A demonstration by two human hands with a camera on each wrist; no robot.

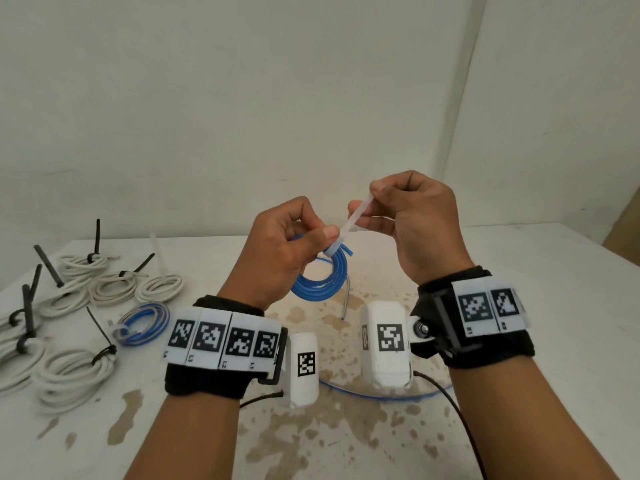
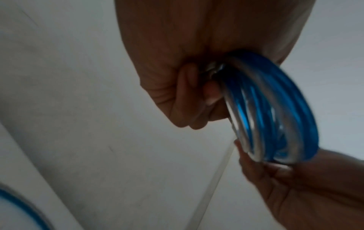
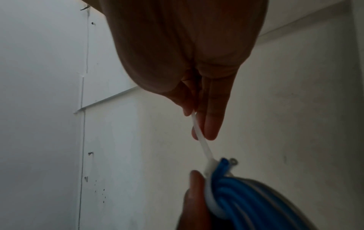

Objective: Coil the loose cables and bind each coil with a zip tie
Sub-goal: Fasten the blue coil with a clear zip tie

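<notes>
A blue cable coil [image 1: 320, 282] hangs above the table, gripped at its top by my left hand [image 1: 284, 247]. A white zip tie [image 1: 351, 221] is looped round the coil, its head by my left thumb. My right hand [image 1: 408, 216] pinches the tie's tail between thumb and forefinger, up and to the right of the coil. In the left wrist view the coil [image 2: 275, 109] runs out of my curled left fingers [image 2: 183, 96]. In the right wrist view the tie's tail [image 3: 202, 143] stretches from my right fingers [image 3: 212, 118] down to the bound coil [image 3: 244, 202].
Several white cable coils [image 1: 72, 375] bound with black zip ties lie on the table's left side, beside a tied blue and white coil [image 1: 143, 323]. A loose blue cable [image 1: 374, 396] runs across the stained table [image 1: 519, 271] under my wrists. A wall stands behind.
</notes>
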